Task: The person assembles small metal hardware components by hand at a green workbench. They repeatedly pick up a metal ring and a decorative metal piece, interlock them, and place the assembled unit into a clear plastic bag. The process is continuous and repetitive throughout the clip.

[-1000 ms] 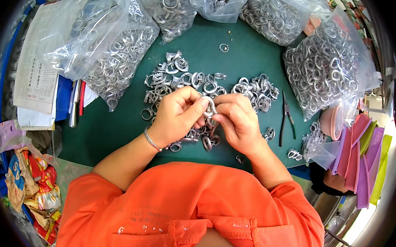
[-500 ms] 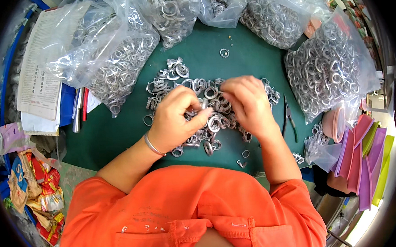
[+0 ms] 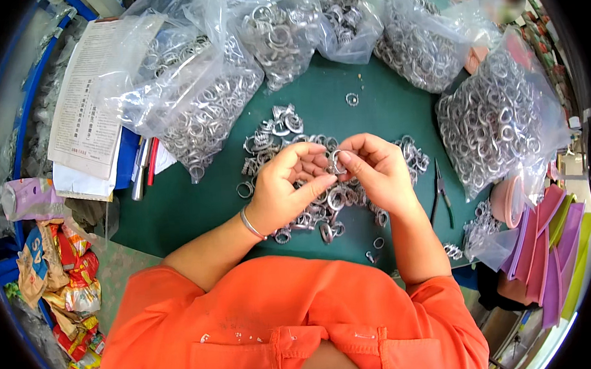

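Observation:
Between the thumb and fingers of my right hand (image 3: 380, 175) a silver-grey metal ring (image 3: 335, 163) is pinched, raised over a pile of similar rings. My left hand (image 3: 285, 185), with a bangle (image 3: 249, 221) on its wrist, is cupped beside it. Its fingers are loosely curled with the thumb apart from them, and the thumb tip comes close to the ring; whether it touches cannot be made out. The pile of rings (image 3: 325, 217) spreads on the green tabletop (image 3: 177, 221) under and around both hands, which partly hide it.
Clear plastic bags of rings (image 3: 499, 117) line the far and right sides. Dark-handled pliers (image 3: 440, 197) lie right of the pile, near a pink tub (image 3: 507, 202) and coloured strips (image 3: 546, 251). Printed papers (image 3: 84, 109) and pens (image 3: 152, 162) lie at left.
My hands have come closer together above the pile. A ring now shows in my right fingers. The whole view has shifted slightly, moving the scene right and down.

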Available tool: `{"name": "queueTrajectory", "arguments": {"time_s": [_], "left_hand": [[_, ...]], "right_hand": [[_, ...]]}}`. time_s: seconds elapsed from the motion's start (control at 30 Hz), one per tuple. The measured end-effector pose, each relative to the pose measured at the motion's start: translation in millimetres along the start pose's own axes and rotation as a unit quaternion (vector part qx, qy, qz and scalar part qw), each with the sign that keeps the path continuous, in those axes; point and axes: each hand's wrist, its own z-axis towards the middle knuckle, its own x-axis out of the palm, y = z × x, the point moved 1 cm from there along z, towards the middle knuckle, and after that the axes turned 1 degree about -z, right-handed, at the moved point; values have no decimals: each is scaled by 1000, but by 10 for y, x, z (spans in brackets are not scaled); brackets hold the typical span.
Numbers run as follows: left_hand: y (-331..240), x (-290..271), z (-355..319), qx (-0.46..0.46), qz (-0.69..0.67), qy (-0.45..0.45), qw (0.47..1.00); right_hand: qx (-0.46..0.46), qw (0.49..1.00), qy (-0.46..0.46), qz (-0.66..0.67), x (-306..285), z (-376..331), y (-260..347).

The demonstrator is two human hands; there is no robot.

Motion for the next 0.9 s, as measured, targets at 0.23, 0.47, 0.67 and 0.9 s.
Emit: {"name": "queueTrajectory", "arguments": {"time_s": [0.23, 0.47, 0.67, 0.9], "left_hand": [[-85, 13, 3, 71, 144, 4, 987], [-115, 0, 37, 121, 144, -22, 982], [-48, 69, -12, 32, -43, -34, 998], [-615, -162, 731, 227, 149, -141, 952]], "right_hand": [[-12, 999, -8, -44, 120, -124, -37], [-254, 847, -83, -460, 49, -159, 19], [-229, 812, -74, -531, -116, -439, -208], [-215, 811, -133, -527, -42, -512, -387]]}}
